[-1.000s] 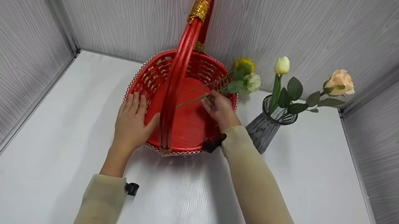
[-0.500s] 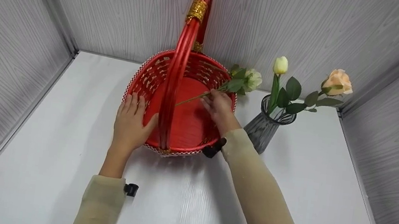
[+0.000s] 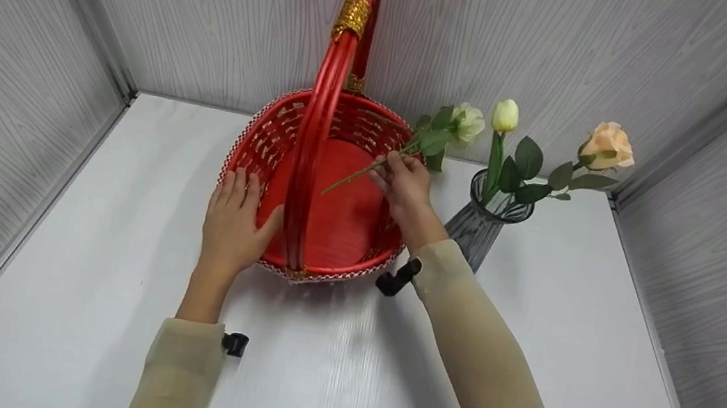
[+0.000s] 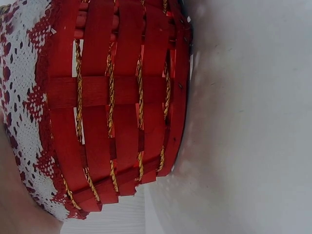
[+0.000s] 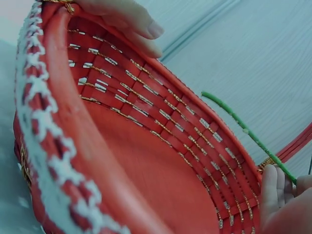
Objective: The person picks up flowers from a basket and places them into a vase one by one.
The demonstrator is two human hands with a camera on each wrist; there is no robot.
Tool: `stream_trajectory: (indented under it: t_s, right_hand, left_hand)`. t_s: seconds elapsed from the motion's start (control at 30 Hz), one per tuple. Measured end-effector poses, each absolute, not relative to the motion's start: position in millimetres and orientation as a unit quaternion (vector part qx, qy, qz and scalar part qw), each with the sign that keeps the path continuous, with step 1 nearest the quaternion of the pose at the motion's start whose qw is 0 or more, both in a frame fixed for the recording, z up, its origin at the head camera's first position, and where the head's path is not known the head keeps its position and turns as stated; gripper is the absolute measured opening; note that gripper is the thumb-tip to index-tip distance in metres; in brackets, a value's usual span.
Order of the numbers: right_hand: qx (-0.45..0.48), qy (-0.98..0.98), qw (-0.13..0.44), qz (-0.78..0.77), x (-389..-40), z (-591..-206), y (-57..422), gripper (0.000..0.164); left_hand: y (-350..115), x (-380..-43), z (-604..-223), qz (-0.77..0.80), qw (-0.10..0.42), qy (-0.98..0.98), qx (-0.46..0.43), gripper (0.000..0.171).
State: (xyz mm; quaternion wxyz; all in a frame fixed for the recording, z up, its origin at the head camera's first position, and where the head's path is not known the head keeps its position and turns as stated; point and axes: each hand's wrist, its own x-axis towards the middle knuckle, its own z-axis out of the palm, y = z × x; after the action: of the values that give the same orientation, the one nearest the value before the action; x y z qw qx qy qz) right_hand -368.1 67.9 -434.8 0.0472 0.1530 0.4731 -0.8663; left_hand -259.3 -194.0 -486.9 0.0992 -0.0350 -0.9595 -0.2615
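Note:
A red woven basket [image 3: 354,272] with a tall arched handle [image 3: 315,120] stands at the back of the table. My left hand [image 3: 231,225] rests on its left rim, fingers fairly straight and thumb spread inward; its fingertips [image 5: 141,24] show over the rim in the right wrist view. Above the basket's right side, my right hand [image 3: 409,192] pinches the stem of a pale artificial flower [image 3: 467,123]. The flower head leans out past the right rim, and the bare stem end [image 5: 234,114] points back over the basket. The left wrist view shows the basket's lace-trimmed side [image 4: 112,107].
A grey ribbed glass vase [image 3: 475,236] stands right of the basket, partly behind my right forearm. It holds a cream tulip [image 3: 506,116] and a peach rose [image 3: 608,148]. Grey wood-grain panels [image 3: 219,16] enclose the white table [image 3: 314,366] at the back and sides.
My right hand has lifted slightly with the pale flower, whose head is higher. The yellow flower behind it has dropped out of sight. My left hand has kept its place on the rim.

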Motion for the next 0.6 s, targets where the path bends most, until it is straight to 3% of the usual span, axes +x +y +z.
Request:
stream_trajectory:
  t_s: [0.2,0.47,0.6]
  right_hand:
    - [0.144,0.488,0.044,-0.860,-360.4,-430.6,73.4,0.008]
    - [0.109,0.519,0.042,-0.847,-349.0,-423.1,79.7,0.021]
    - [0.097,0.522,0.035,-0.847,-341.7,-419.5,82.2,0.014]
  left_hand:
    - [-194.0,-259.3,-487.0,-0.259,0.098,-0.960,-0.036,0.083]
    - [-194.5,-259.8,-485.8,-0.258,0.095,-0.961,-0.036,0.082]
    - [-194.6,-259.8,-486.6,-0.256,0.094,-0.961,-0.037,0.081]
